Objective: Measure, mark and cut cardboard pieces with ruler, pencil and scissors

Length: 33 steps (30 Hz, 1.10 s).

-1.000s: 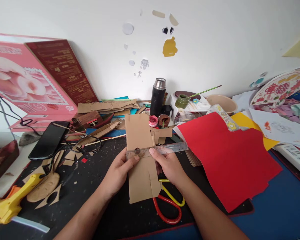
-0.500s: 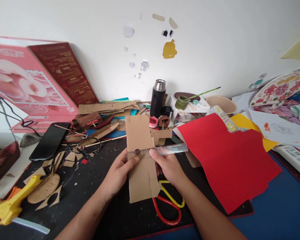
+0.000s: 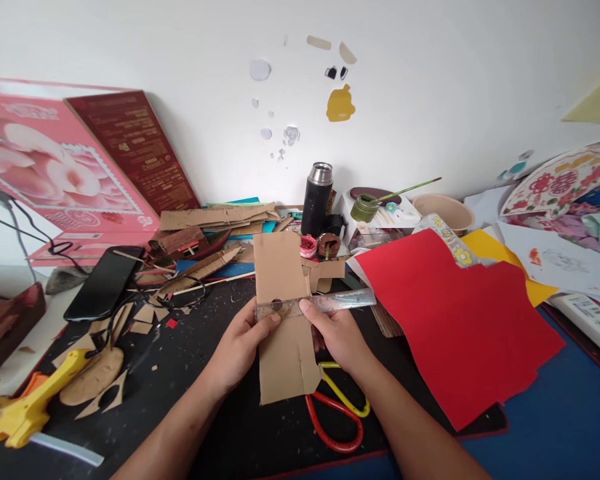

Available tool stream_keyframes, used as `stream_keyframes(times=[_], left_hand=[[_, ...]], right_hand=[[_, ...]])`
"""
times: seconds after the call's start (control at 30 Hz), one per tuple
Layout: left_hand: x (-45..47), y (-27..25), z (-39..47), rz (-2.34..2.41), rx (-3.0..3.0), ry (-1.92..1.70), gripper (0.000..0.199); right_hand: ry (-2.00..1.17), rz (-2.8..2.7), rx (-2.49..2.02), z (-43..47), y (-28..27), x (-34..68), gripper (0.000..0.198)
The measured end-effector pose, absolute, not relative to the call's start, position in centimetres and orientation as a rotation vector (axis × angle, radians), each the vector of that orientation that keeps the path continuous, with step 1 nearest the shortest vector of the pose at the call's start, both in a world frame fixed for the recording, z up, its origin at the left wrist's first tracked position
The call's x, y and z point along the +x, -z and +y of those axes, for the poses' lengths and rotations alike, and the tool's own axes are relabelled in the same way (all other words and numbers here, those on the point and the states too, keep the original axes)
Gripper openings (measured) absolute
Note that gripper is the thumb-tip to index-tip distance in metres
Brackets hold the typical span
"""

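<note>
A piece of brown cardboard (image 3: 280, 267) is held up over the dark mat, taller than wide, with a notched right edge. Across its middle lies a clear ruler (image 3: 345, 300), sticking out to the right. My left hand (image 3: 245, 337) grips the left edges of both, thumb on the ruler and fingers hidden behind. On the right, my right hand (image 3: 337, 330) pinches the ruler against the cardboard, its thumb on top. Below that hand, scissors with one red and one yellow handle (image 3: 336, 427) lie on the mat, partly covered by the cardboard.
A yellow glue gun (image 3: 45, 403), a black phone (image 3: 103, 283) and cardboard scraps lie left. Behind stand a black flask (image 3: 317, 200), open paint jars (image 3: 329, 246) and a green jar with a brush (image 3: 365, 209). Red paper (image 3: 460, 327) covers the right side.
The camera view has shifted slightly. Both hands keep the same hold on the ruler and cardboard, with no other visible movement.
</note>
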<state>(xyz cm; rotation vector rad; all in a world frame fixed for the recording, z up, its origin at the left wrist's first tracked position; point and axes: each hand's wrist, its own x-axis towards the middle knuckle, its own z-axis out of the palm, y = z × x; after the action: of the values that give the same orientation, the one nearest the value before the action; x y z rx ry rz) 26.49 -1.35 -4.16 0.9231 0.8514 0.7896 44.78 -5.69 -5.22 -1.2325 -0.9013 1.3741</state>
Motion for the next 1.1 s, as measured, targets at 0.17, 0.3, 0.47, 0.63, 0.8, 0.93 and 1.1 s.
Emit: stream_keyframes(times=[0.17, 0.3, 0.47, 0.63, 0.8, 0.93, 1.1], left_hand=[[26.33, 4.43, -1.36, 0.852, 0.926, -0.790, 0.044], [26.30, 4.39, -1.43, 0.822, 0.920, -0.790, 0.043], [26.46, 4.22, -1.35, 0.808, 0.907, -0.797, 0.042], [26.49, 4.18, -1.33, 0.801, 0.917, -0.785, 0.045], [26.45, 4.25, -1.24, 0.812, 0.918, -0.776, 0.046], [26.34, 4.42, -1.25, 0.817, 0.916, -0.777, 0.047], [26.36, 4.46, -1.29, 0.822, 0.920, -0.775, 0.047]], right_hand=[[-1.373, -0.902, -1.235, -5.73, 5.28, 44.76, 0.056], [-1.372, -0.900, -1.239, -5.69, 5.10, 44.80, 0.057], [-1.377, -0.896, -1.230, -5.56, 5.10, 44.85, 0.058], [-1.392, -0.868, -1.222, -5.54, 5.13, 44.79, 0.057], [-1.398, -0.858, -1.214, -5.63, 5.07, 44.72, 0.057], [-1.399, -0.855, -1.209, -5.58, 5.10, 44.76, 0.054], [-1.401, -0.853, -1.211, -5.49, 5.06, 44.83, 0.055]])
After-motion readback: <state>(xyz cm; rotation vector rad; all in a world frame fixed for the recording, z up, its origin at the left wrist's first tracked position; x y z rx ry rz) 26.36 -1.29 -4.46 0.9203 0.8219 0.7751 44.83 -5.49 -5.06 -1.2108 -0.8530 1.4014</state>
